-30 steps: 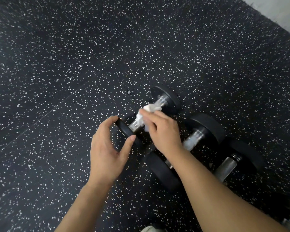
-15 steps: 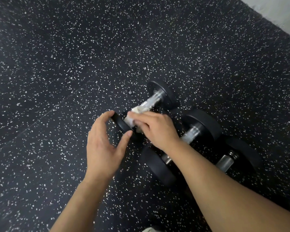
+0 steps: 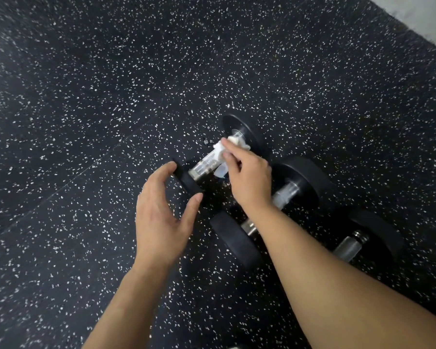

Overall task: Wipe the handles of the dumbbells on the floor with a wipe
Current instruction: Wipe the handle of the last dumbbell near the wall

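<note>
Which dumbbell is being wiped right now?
Three dumbbells lie in a row on the speckled black floor. It is the leftmost dumbbell, the smallest. Only it has the white wipe on its handle, under the right hand, while the left hand steadies its near plate.

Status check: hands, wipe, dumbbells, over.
Right hand pinches wipe on first dumbbell's handle. Left hand steadies its near plate. Nothing in the way.
</note>
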Demonstrator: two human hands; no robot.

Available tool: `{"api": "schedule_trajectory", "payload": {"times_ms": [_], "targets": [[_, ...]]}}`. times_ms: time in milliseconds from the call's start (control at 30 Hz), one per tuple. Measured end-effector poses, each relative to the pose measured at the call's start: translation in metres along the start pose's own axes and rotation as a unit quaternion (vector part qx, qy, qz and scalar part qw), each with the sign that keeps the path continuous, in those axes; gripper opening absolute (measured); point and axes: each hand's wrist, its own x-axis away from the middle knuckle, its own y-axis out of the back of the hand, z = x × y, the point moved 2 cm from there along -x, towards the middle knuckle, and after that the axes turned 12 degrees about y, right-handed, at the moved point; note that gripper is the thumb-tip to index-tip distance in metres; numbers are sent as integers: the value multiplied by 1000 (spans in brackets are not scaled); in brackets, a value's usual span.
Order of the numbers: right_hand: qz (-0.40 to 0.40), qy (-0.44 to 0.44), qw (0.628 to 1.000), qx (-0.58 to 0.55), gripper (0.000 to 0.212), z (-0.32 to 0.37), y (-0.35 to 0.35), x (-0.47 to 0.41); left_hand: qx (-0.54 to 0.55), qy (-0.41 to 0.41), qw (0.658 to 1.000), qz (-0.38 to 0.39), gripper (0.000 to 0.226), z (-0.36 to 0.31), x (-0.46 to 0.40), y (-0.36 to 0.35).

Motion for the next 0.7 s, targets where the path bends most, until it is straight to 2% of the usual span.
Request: {"api": "schedule_trajectory", "payload": {"times_ms": [33, 100, 133, 167, 267, 333, 433, 500, 533, 633, 700], "targets": [[22, 38, 999, 1, 30, 4, -4, 0, 0, -2, 1000, -3, 65, 0, -1, 0], [114, 142, 983, 13, 34, 12, -15, 5, 1, -8, 1000, -8, 66, 1, -4, 0], [146, 165, 975, 17, 36, 13, -19, 8, 2, -9, 1000, -8, 67, 2, -5, 0], [150, 160, 976, 11, 36, 12, -21, 7, 3, -9, 1000, -8, 67, 2, -6, 1], [25, 44, 999, -19, 35, 4, -17, -2, 5, -3, 1000, -8, 66, 0, -9, 4], [-17, 7, 1000, -2, 38, 2, -16, -1, 3, 4, 1000, -6, 66, 0, -11, 6], [77, 116, 990, 0, 41, 10, -22, 4, 3, -6, 1000, -5, 67, 3, -16, 7], [122, 154, 980, 8, 40, 10, -22, 0, 2, -11, 1000, -6, 68, 5, -20, 7], [112, 140, 984, 9, 38, 8, -21, -7, 3, -10, 1000, -6, 68, 5, -23, 7], [31, 22, 999, 1, 34, 5, -18, -27, 1, 2, 1000, -11, 66, 4, -30, 8], [40, 47, 998, 13, 33, 11, -23, -28, 2, 5, 1000, -15, 66, 5, -36, 8]]}}
